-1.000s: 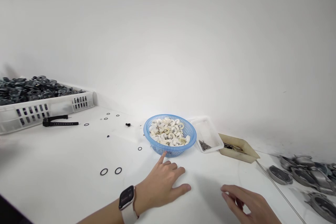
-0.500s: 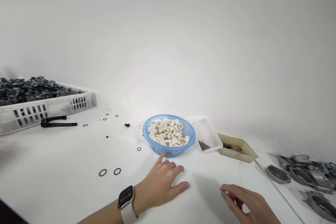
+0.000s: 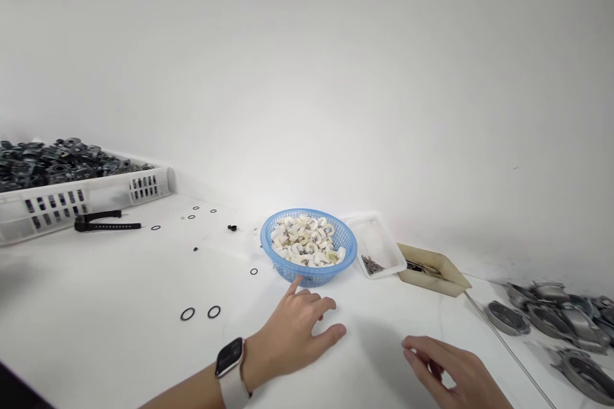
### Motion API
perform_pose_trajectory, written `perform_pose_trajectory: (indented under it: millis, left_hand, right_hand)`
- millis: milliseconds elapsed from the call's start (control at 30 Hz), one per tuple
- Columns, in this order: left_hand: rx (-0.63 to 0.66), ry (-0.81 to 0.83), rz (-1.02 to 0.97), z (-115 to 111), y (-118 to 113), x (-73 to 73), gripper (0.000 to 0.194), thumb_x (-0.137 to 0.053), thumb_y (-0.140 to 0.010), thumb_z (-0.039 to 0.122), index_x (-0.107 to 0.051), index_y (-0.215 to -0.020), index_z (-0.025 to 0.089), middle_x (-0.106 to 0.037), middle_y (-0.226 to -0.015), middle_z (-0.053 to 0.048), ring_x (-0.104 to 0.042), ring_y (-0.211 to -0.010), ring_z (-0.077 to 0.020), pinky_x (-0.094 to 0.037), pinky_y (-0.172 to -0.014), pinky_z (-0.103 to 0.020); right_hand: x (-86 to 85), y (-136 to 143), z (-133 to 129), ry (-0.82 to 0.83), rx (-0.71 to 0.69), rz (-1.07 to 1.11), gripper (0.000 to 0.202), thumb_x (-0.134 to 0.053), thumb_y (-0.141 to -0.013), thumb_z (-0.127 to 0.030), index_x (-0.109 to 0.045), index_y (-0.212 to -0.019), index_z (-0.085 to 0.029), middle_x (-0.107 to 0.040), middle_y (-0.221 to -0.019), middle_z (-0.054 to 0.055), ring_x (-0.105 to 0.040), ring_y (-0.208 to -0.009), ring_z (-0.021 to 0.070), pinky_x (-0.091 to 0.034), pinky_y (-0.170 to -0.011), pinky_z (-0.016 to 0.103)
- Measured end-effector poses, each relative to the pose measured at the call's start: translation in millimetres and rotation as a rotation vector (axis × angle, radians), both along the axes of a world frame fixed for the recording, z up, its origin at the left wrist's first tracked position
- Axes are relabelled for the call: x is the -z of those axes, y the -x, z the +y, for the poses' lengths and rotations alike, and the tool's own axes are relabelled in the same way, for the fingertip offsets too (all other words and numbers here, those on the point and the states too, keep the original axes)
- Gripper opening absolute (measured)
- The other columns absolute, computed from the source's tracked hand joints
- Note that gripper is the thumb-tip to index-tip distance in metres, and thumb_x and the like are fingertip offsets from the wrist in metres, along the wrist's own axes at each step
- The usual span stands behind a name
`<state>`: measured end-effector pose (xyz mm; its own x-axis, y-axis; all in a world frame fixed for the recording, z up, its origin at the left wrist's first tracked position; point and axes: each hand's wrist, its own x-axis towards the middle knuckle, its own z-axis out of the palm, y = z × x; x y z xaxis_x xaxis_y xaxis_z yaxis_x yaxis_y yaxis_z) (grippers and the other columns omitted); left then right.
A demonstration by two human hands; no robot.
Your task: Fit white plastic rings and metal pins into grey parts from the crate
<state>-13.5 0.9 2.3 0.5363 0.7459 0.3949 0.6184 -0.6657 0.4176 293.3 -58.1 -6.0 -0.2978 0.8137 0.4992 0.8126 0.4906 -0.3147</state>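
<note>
My left hand [image 3: 295, 332] lies on the white table with its fingers spread and nothing in it. Its little finger reaches to the near side of a blue plastic basket [image 3: 311, 273]; whether it touches is hard to see. Several white curved plastic pieces [image 3: 309, 243] fill the basket, with thin metal bits among them. At the lower right is my right hand [image 3: 448, 367], its thumb and index fingertips drawn together. Nothing shows between those tips. Two black rubber rings [image 3: 187, 314] lie left of my left hand.
Right of the basket stand a white tray [image 3: 389, 266] holding metal pins and a beige tray [image 3: 434, 286] with thin items. Grey metal housings [image 3: 508, 318] lie far right, beyond a thin rod [image 3: 508, 348]. At left, a white crate [image 3: 105, 195] holds dark parts; a black watch strap [image 3: 108, 225] lies before it.
</note>
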Motion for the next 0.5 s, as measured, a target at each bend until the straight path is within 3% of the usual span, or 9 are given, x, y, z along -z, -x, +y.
perform_pose_trajectory:
  millis: [233,500]
  left_hand:
    - [0.010,0.100,-0.120,1.0,0.7,-1.7,0.027,-0.057,-0.101,0.048,-0.071,-0.111,0.026,-0.073,-0.089,0.000,-0.071,-0.094,-0.0242,-0.021,-0.123,-0.064]
    - [0.009,0.030,-0.072,0.7,0.5,1.0,0.025,-0.060,-0.099,0.047,-0.073,-0.107,0.026,-0.073,-0.085,0.000,-0.072,-0.090,-0.0237,-0.023,-0.123,-0.064]
  right_hand:
    - [-2.8,1.6,-1.2,0.005,0.017,0.007,0.024,-0.057,-0.098,-0.041,-0.076,-0.090,-0.029,-0.074,-0.068,-0.002,-0.065,-0.051,0.0150,-0.052,-0.045,0.020]
    - [-2.6,1.9,-1.2,0.004,0.009,0.007,0.024,-0.057,-0.098,-0.041,-0.076,-0.089,-0.030,-0.072,-0.066,-0.002,-0.064,-0.050,0.0152,-0.052,-0.046,0.020]
